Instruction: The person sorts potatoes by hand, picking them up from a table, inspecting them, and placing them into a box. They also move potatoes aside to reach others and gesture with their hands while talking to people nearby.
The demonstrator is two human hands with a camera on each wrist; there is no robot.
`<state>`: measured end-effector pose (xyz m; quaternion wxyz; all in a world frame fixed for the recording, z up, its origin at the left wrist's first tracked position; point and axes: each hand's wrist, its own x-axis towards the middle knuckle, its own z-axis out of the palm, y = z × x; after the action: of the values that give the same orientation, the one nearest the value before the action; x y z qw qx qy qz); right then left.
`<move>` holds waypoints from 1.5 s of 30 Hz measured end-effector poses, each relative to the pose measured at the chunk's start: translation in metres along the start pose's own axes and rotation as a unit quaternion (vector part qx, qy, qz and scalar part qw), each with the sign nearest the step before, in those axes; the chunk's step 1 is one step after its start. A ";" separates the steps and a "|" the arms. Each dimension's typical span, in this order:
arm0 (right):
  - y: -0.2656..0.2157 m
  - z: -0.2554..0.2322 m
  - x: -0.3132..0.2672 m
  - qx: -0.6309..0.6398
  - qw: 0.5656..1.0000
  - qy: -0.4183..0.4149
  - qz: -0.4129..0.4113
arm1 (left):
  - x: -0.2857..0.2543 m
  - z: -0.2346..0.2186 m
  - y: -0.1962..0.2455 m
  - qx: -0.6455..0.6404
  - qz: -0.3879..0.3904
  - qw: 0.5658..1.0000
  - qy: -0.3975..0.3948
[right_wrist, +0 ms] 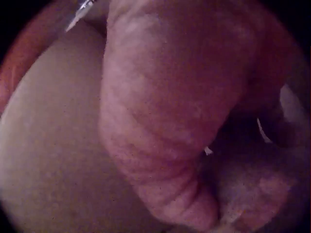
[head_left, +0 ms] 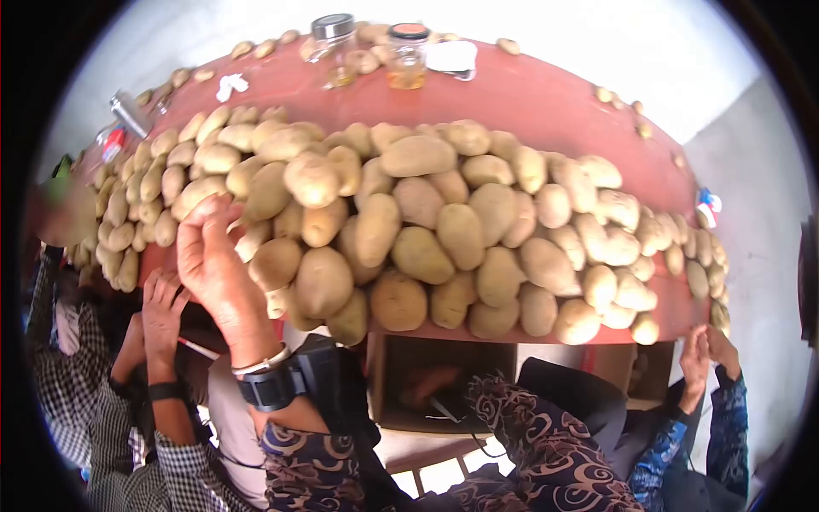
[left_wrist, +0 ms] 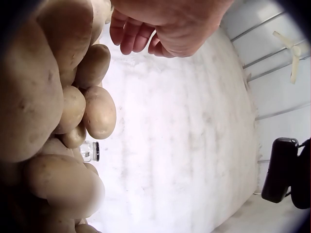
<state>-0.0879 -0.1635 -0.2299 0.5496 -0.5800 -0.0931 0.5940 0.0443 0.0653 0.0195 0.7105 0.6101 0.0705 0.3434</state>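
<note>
My left hand [head_left: 217, 273] is raised at the near edge of a big pile of potatoes [head_left: 418, 205]. In the left wrist view, its fingers [left_wrist: 133, 36] bend loosely toward the thumb, with nothing between them. Potatoes [left_wrist: 99, 112] fill the left side of that view. Low in the shade under the table edge is my right hand [head_left: 431, 384], beside a thin metal tool [head_left: 445, 410]. The right wrist view is dark and close, showing curled fingers [right_wrist: 160, 107] and a shiny metal tip [right_wrist: 82, 12] at the top. I cannot tell the tool's kind.
The red table [head_left: 546, 85] carries a lidded glass jar [head_left: 408, 55], a second jar [head_left: 333, 51], a white item [head_left: 452, 58] and a steel flask [head_left: 130, 113]. A person's hands [head_left: 162, 311] rest near the left edge; another person's hands [head_left: 708, 352] are at the right. An open box [head_left: 444, 418] stands below.
</note>
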 end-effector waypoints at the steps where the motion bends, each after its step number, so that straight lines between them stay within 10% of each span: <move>1: -0.003 0.007 -0.008 -0.003 1.000 -0.014 -0.002 | 0.000 0.000 0.000 0.006 -0.004 1.000 0.000; 8: -0.143 0.050 -0.076 -0.352 0.930 -0.105 -0.031 | -0.001 0.002 0.003 -0.017 -0.012 1.000 -0.004; 18: -0.205 0.040 -0.235 -0.351 0.802 0.349 -0.335 | -0.009 0.011 -0.001 -0.026 0.004 0.999 -0.029; 20: -0.209 0.043 -0.257 -0.107 0.802 0.477 -0.343 | -0.012 0.012 0.000 -0.018 0.011 0.999 -0.041; 25: -0.193 -0.010 -0.276 -0.058 0.536 0.715 -0.445 | -0.014 0.015 -0.001 -0.008 0.006 0.999 -0.048; 35: -0.175 -0.062 -0.282 0.057 0.506 0.760 -0.404 | -0.020 0.026 -0.004 0.008 0.014 0.998 -0.068; 38: -0.158 -0.084 -0.274 -0.306 0.398 0.832 -0.238 | -0.020 0.028 -0.007 0.007 0.008 0.998 -0.069; 45: -0.157 -0.078 -0.278 -0.352 0.370 0.843 -0.172 | -0.018 0.026 -0.010 0.006 -0.003 0.997 -0.074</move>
<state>-0.0181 -0.3566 0.0261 0.1795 -0.8924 0.1202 -0.3961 0.0487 0.0335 0.0113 0.7110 0.6382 0.0219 0.2945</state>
